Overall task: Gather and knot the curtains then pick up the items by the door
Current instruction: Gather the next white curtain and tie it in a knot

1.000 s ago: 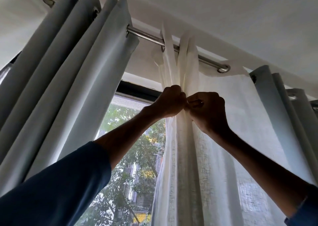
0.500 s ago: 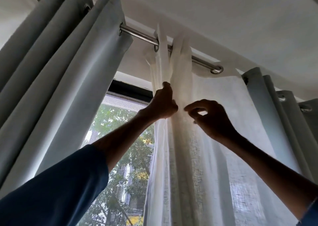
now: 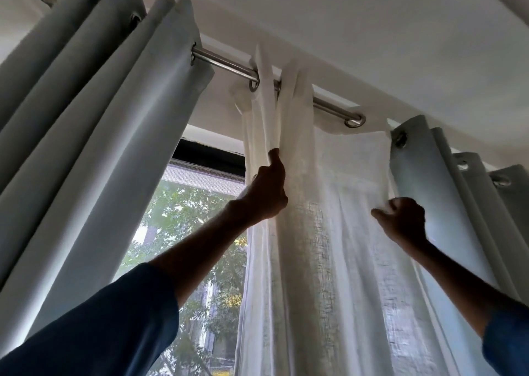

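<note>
Backlit: daylight from window at 7 o'clock, sheer curtain glowing. My left hand, right hand: silhouettes. Edges bowed.

Reaches upward with both arms. Extends the left arm in from 7 o'clock, with the blue left sleeve ending near the elbow, forearm bare, wrist straight. Grips gathered folds of the sheer curtain with the left hand near centre, fingers hidden behind the cloth, thumb laid up toward 12 o'clock. Extends the right arm in from 4 o'clock, the blue right sleeve at the edge. Holds the right hand at 3 o'clock of the left, well apart, fingers curled, pinching a fold of the same curtain.
</note>
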Available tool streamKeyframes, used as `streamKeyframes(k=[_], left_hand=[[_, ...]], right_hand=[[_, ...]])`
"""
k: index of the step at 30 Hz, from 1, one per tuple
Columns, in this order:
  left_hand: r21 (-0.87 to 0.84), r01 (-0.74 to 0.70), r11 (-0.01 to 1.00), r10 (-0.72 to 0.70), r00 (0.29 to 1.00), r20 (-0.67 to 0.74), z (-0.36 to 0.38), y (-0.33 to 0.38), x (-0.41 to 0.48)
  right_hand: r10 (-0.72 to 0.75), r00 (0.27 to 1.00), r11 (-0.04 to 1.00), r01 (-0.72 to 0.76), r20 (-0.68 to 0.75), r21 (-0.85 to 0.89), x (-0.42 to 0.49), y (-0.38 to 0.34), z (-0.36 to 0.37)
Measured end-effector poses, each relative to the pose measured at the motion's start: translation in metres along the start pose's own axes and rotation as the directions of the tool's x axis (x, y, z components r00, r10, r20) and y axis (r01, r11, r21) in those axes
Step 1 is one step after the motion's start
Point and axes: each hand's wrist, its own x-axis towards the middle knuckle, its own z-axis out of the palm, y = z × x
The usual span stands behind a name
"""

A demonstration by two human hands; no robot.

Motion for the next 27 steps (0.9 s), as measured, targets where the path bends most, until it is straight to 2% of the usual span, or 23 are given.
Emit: streamKeyframes(k=[4,7,11,13,17,21,23,27], left_hand=[[0.072,-0.025,0.997,0.026,1.0,-0.002,0.008,-0.008,0.001],[0.176,-0.035,0.984,0.039,0.999,-0.02,0.012,-0.017,0.002],[0.177,-0.048,0.983,0.054,0.998,-0.027,0.005,-0.021,0.0],[0.102,-0.082,0.991,0.088,0.994,-0.059,0.0,-0.026,-0.002],[0.097,-0.205,0.974,0.215,0.971,-0.107,-0.01,-0.032,-0.011],[0.112,-0.228,0.967,0.238,0.968,-0.081,-0.017,-0.032,-0.018],[0.124,-0.209,0.97,0.223,0.969,-0.107,-0.013,-0.03,-0.02],[0.138,-0.074,0.988,0.089,0.99,-0.107,-0.006,-0.011,-0.019]], right_hand=[[-0.262,0.961,0.962,0.252,-0.092,-0.107,-0.013,-0.026,0.019],[-0.478,0.867,0.871,0.446,-0.141,-0.209,-0.028,-0.058,0.031],[-0.658,0.743,0.753,0.646,-0.119,-0.125,-0.055,-0.114,0.04],[-0.68,0.724,0.733,0.677,-0.114,-0.069,-0.068,-0.142,0.043],[-0.64,0.767,0.768,0.639,-0.038,-0.034,-0.074,-0.172,0.048],[-0.697,0.708,0.714,0.7,-0.112,-0.023,-0.076,-0.154,0.049],[-0.682,0.722,0.723,0.689,-0.117,0.035,-0.079,-0.139,0.05],[-0.657,0.752,0.749,0.659,-0.051,0.072,-0.089,-0.119,0.05]])
